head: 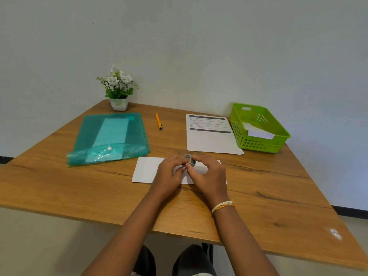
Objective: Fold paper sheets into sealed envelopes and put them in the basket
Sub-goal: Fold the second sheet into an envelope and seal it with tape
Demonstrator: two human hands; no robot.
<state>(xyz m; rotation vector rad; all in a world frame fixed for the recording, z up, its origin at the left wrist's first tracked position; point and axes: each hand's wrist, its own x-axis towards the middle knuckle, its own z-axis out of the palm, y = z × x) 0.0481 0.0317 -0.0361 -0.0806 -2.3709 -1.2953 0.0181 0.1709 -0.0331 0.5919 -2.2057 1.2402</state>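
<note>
A folded white paper (pixel 146 169) lies flat near the front middle of the wooden table (pixel 79 188). Above it, my left hand (pixel 169 172) and my right hand (pixel 207 176) meet and together grip a small patterned tape roll (pixel 189 158). Fingertips of both hands pinch at the roll's lower edge, where I cannot tell if a tape end is pulled out. The hands hide the paper's middle. A green plastic basket (pixel 278 134) stands at the back right with a folded white envelope (pixel 258 132) inside.
A printed sheet (pixel 211 138) lies just left of the basket. An orange pen (pixel 158 121) rests at the back middle. A teal plastic folder (pixel 109 136) with paper inside covers the left side, with a potted white flower (pixel 118 90) behind it by the wall.
</note>
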